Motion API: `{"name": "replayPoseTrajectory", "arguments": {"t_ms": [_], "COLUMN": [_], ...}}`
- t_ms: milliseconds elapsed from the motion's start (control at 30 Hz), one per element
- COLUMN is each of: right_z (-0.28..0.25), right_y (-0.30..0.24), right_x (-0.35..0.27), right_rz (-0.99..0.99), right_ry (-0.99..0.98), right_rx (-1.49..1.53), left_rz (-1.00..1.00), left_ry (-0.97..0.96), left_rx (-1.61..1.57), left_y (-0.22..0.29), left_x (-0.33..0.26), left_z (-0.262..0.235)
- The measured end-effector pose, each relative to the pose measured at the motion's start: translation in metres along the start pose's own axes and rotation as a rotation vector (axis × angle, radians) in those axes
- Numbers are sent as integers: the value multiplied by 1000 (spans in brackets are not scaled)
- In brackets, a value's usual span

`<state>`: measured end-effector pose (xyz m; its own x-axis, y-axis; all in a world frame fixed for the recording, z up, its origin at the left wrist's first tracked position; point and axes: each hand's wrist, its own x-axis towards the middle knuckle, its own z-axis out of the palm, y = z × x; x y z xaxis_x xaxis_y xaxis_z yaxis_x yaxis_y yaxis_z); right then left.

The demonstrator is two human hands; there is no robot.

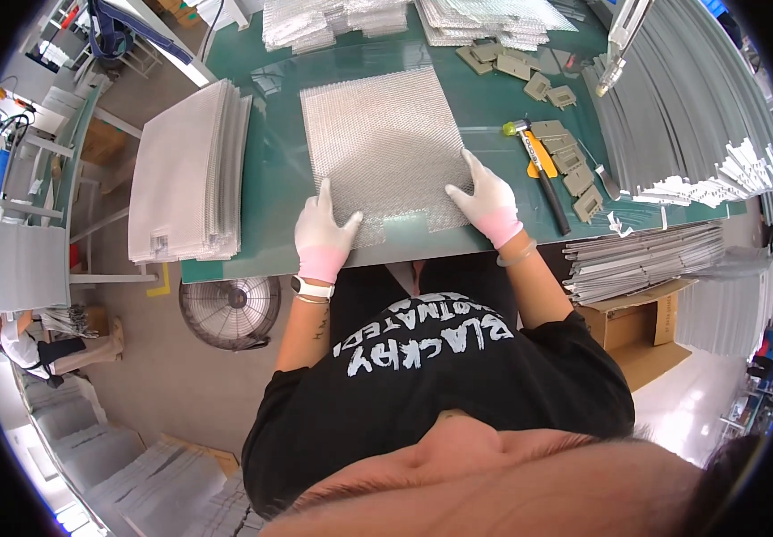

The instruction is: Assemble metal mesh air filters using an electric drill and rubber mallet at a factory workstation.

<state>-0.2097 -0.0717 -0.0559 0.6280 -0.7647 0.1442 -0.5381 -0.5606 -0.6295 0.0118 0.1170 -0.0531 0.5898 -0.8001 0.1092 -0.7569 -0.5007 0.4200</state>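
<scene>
A silvery metal mesh sheet (386, 134) lies on the green table top (270, 215) in front of me, its near edge toward my body. My left hand (322, 234), in a white glove with a pink cuff, grips the sheet's near left corner, thumb on top. On the right edge, my right hand (491, 201), gloved the same way, holds the sheet between thumb and fingers. Both hands' undersides are hidden. Right of the sheet lies a hammer (543, 174) with a black handle and a yellow-green head, over a yellow item (546, 159).
Several olive-grey plastic pieces (570, 161) lie past the hammer. A stack of pale panels (185, 170) stands at left, more mesh sheets (333, 20) at the far edge. Long grey strips (682, 98) are piled at right. Below are a floor fan (230, 309) and a carton (641, 331). A person (42, 345) works far left.
</scene>
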Motion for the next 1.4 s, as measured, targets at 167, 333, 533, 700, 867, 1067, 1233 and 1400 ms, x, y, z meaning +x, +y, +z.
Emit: {"name": "replayPoseTrajectory", "arguments": {"t_ms": [167, 333, 533, 700, 867, 1067, 1233, 1400], "right_z": [3, 6, -16, -68, -108, -101, -73, 14], "right_y": [9, 15, 1, 45, 122, 140, 50, -17], "right_x": [-1, 2, 16, 61, 86, 84, 27, -115], "right_rz": [8, -89, 45, -44, 499, 150, 79, 255], "right_ry": [-24, 8, -245, 42, 175, 454, 388, -609], "right_rx": [-10, -69, -242, -206, -725, -243, 621, 1096], "left_rz": [13, 5, -238, 191, 284, 672, -419, -715], "left_ry": [5, 2, -174, -82, -305, 71, -732, -422], "left_rx": [16, 24, 128, 242, 258, -113, -1579, -1780], "left_y": [-3, 0, 20, -15, 4, 29, -6, 7], "left_x": [0, 1, 18, 40, 17, -50, -137, -117], "left_z": [3, 2, -17, -13, -28, -31, 54, 75]}}
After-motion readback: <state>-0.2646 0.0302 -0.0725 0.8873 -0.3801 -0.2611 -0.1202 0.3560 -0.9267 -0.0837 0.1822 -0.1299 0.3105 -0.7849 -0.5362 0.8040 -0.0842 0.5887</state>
